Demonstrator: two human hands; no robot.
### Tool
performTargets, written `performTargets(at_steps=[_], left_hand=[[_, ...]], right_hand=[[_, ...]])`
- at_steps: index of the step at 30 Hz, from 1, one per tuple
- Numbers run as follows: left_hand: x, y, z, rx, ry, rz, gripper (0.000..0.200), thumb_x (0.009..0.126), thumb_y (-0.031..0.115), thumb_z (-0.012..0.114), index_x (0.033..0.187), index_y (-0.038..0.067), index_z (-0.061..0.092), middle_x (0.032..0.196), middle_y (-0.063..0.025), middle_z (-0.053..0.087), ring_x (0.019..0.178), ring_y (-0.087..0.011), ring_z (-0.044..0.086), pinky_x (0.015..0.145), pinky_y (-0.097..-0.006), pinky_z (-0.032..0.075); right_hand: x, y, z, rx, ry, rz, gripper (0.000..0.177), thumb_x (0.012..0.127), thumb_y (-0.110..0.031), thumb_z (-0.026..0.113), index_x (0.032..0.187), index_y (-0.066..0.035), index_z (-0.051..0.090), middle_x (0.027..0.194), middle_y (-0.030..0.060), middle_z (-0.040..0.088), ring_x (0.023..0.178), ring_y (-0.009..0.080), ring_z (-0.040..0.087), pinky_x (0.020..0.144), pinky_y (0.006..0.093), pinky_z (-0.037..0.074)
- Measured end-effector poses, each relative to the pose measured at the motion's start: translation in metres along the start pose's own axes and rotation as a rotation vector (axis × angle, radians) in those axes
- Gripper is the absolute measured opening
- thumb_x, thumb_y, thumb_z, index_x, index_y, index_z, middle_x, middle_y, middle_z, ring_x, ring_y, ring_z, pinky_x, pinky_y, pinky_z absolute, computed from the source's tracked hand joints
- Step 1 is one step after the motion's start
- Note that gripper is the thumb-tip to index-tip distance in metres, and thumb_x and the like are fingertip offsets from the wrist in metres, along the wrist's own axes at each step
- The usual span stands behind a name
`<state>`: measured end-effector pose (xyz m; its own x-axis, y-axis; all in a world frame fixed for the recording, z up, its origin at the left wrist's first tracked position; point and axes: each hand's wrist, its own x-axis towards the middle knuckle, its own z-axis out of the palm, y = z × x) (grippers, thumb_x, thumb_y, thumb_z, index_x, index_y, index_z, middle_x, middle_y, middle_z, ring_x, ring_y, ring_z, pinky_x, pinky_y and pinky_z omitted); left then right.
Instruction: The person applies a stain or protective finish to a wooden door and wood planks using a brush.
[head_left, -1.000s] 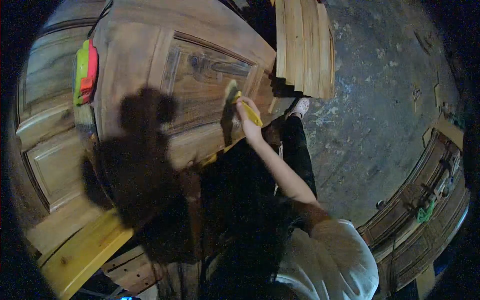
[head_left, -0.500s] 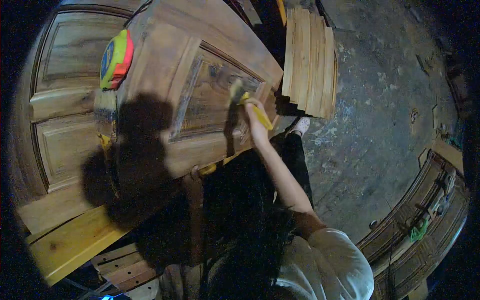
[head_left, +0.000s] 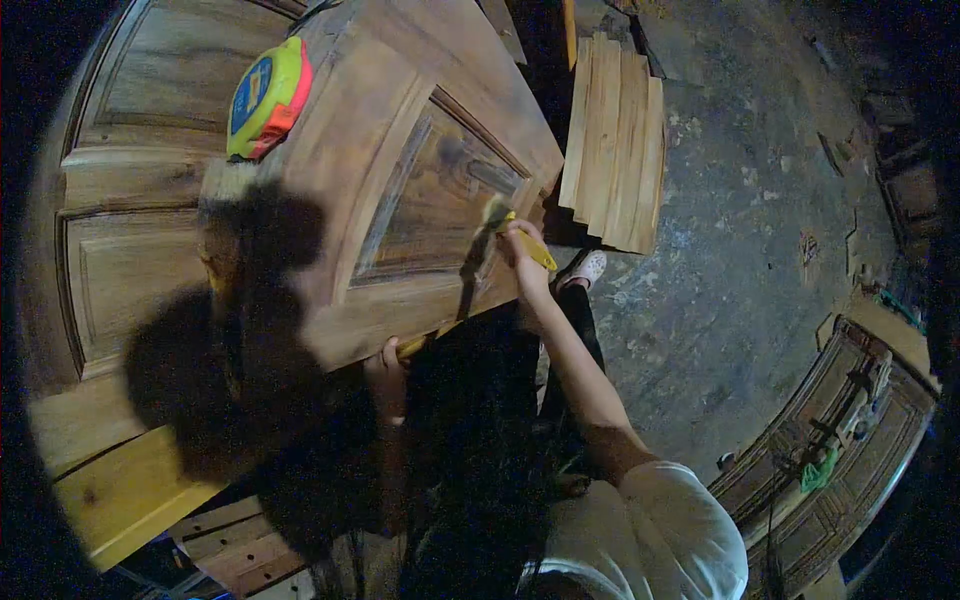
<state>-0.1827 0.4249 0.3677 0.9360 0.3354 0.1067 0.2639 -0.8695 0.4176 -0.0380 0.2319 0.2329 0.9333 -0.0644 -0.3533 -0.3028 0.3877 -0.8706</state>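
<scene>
Shifted rightward, brush (head_left: 497,213) rests on door panel (head_left: 430,200); right hand (head_left: 525,262) grips it; left hand (head_left: 385,365) clamps edge nearby; slipping grip would streak finish.

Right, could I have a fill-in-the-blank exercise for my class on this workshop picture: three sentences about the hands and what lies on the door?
1. The right hand holds a brush with a ____ handle.
2. The ____ hand rests at the near edge of the wooden door.
3. The tape measure lies ____ the door.

Missing words: yellow; left; on
</scene>
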Motion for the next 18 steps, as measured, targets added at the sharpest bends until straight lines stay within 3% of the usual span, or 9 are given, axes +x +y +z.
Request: performTargets(at_steps=[2, 5, 7, 10, 11, 12, 14, 17, 18], left_hand=[[0.004, 0.005, 0.0, -0.361, -0.11, -0.442, 0.032, 0.09, 0.026, 0.051, 0.089, -0.004, 0.061, 0.074, -0.0118, 0.06, 0.053, -0.0179, 0.055, 0.052, -0.0306, 0.045], [-0.004, -0.013, 0.006, -0.402, -0.208, -0.422, 0.033, 0.09, 0.026, 0.051, 0.087, -0.006, 0.06, 0.071, -0.0122, 0.059, 0.052, -0.0167, 0.054, 0.05, -0.0293, 0.044], [0.01, 0.012, -0.009, -0.396, -0.264, -0.687, 0.032, 0.09, 0.025, 0.051, 0.086, -0.006, 0.06, 0.068, -0.0123, 0.058, 0.051, -0.0164, 0.054, 0.05, -0.0296, 0.044], [0.01, 0.01, -0.007, -0.372, -0.207, -0.541, 0.033, 0.09, 0.025, 0.05, 0.084, -0.006, 0.06, 0.062, -0.0115, 0.057, 0.049, -0.0159, 0.054, 0.05, -0.03, 0.044], [0.009, 0.01, -0.005, -0.368, -0.214, -0.548, 0.033, 0.09, 0.025, 0.05, 0.084, -0.006, 0.06, 0.062, -0.0115, 0.057, 0.049, -0.0159, 0.054, 0.05, -0.03, 0.044], [0.009, 0.011, -0.002, -0.39, -0.182, -0.628, 0.034, 0.09, 0.025, 0.05, 0.084, -0.006, 0.061, 0.061, -0.0113, 0.057, 0.049, -0.0158, 0.054, 0.05, -0.0299, 0.043], [0.002, 0.007, 0.003, -0.416, -0.155, -0.714, 0.034, 0.09, 0.025, 0.05, 0.083, -0.007, 0.061, 0.059, -0.011, 0.058, 0.048, -0.0158, 0.054, 0.05, -0.0299, 0.043], [-0.002, -0.004, 0.007, -0.174, -0.101, -0.301, 0.036, 0.09, 0.027, 0.05, 0.083, -0.006, 0.062, 0.058, -0.0105, 0.058, 0.049, -0.0152, 0.054, 0.049, -0.029, 0.042], [0.005, 0.003, 0.003, -0.271, -0.137, -0.464, 0.036, 0.09, 0.027, 0.05, 0.083, -0.006, 0.063, 0.058, -0.0105, 0.058, 0.049, -0.0151, 0.054, 0.049, -0.0289, 0.042]], right_hand=[[-0.012, -0.035, 0.029, 0.122, -0.071, -0.01, 0.018, 0.09, -0.023, 0.056, 0.099, -0.007, 0.056, 0.092, 0.0015, 0.056, 0.08, 0.0087, 0.052, 0.07, 0.0218, 0.043], [-0.034, -0.116, 0.056, -0.097, -0.218, -0.131, 0.016, 0.089, -0.021, 0.057, 0.098, -0.007, 0.056, 0.091, 0.0005, 0.056, 0.089, 0.0098, 0.05, 0.081, 0.024, 0.039], [-0.035, -0.12, 0.067, -0.062, -0.339, -0.184, 0.016, 0.09, -0.022, 0.056, 0.096, -0.007, 0.055, 0.089, 0.0004, 0.053, 0.084, 0.0087, 0.048, 0.076, 0.025, 0.041], [-0.021, -0.074, 0.051, -0.028, -0.178, -0.211, 0.016, 0.09, -0.022, 0.056, 0.098, -0.008, 0.054, 0.09, 0.0, 0.053, 0.083, 0.0091, 0.048, 0.074, 0.0241, 0.041], [-0.012, -0.04, 0.035, 0.02, -0.109, -0.113, 0.017, 0.09, -0.022, 0.056, 0.101, -0.009, 0.054, 0.092, 0.0004, 0.054, 0.083, 0.0096, 0.051, 0.072, 0.0231, 0.043], [-0.004, -0.009, 0.026, 0.128, -0.019, -0.177, 0.017, 0.091, -0.022, 0.056, 0.104, -0.011, 0.053, 0.093, 0.0011, 0.055, 0.084, 0.0099, 0.053, 0.069, 0.0222, 0.044], [0.005, 0.034, 0.001, 0.123, 0.083, 0.003, 0.018, 0.091, -0.022, 0.055, 0.105, -0.011, 0.053, 0.096, 0.0021, 0.056, 0.086, 0.0105, 0.054, 0.071, 0.0228, 0.046], [0.001, 0.015, 0.011, 0.0, 0.066, -0.047, 0.018, 0.092, -0.023, 0.055, 0.105, -0.011, 0.053, 0.097, 0.0024, 0.055, 0.087, 0.0096, 0.053, 0.071, 0.0223, 0.045], [-0.005, -0.007, 0.028, -0.016, 0.065, -0.093, 0.017, 0.091, -0.021, 0.055, 0.104, -0.01, 0.054, 0.097, 0.0021, 0.055, 0.086, 0.0086, 0.051, 0.074, 0.0213, 0.043]])
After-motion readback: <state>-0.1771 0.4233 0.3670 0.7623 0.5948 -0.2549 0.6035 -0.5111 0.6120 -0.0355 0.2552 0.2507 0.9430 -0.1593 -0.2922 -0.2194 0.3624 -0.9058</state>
